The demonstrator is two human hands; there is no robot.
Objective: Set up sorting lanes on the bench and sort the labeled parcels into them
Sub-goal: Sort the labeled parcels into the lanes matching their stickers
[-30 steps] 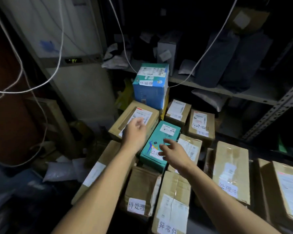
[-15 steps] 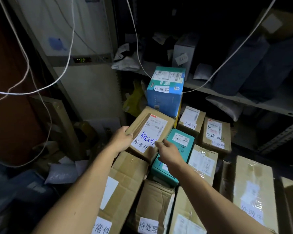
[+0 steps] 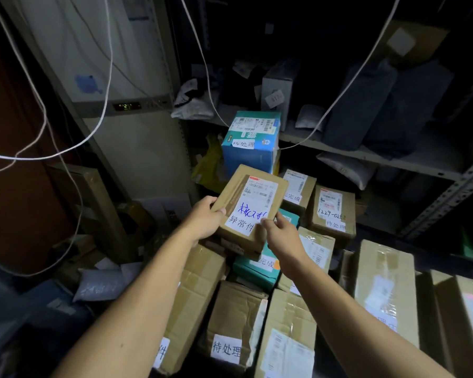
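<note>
The left hand [image 3: 206, 218] grips the 9 o'clock edge of a flat brown parcel [image 3: 250, 207], fingers curled closed around that edge, thumb on top. The parcel is tilted, raised above the pile of boxes, its white label [image 3: 242, 223] reading 异常件 with blue handwriting above. At its 5 o'clock corner, the right hand [image 3: 283, 237] pinches it. A teal box [image 3: 257, 268] lies beneath; a blue box [image 3: 250, 144] stands at 12 o'clock.
</note>
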